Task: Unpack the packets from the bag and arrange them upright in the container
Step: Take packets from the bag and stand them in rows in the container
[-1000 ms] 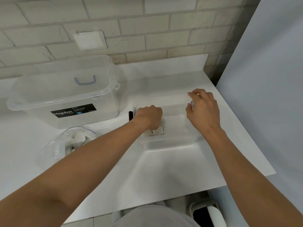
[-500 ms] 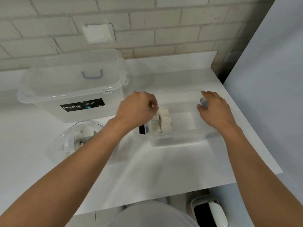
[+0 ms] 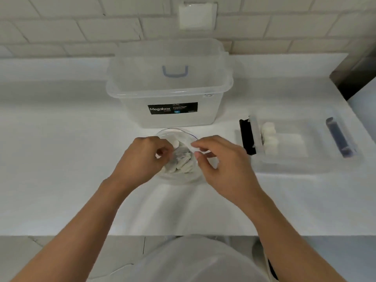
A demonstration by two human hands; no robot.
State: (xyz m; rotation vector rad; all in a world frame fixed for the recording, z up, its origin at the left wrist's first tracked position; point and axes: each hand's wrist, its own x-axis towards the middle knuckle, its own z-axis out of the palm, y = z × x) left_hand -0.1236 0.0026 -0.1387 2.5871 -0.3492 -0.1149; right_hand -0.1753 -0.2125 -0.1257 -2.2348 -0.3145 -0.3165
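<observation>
Both your hands have left the container [image 3: 295, 167] and come to the clear bag [image 3: 177, 137] before you: your left hand [image 3: 142, 159] curls its fingers on the mouth's left lip, and your right hand [image 3: 221, 169] pinches the right lip. White packets [image 3: 183, 164] lie heaped inside the bag; to the right, upright packets [image 3: 268, 139] stand in a row at the container's left end, and behind the bag sits the Megabox tub [image 3: 171, 94]

Clear bag [image 3: 175, 131], white packets [image 3: 183, 164]. Clear container [image 3: 305, 166]: black latch [image 3: 247, 137], dark blue latch [image 3: 337, 137]. Clear storage box [image 3: 168, 94]: black label [image 3: 172, 108], blue handle [image 3: 175, 71]. White surface [image 3: 61, 159].
</observation>
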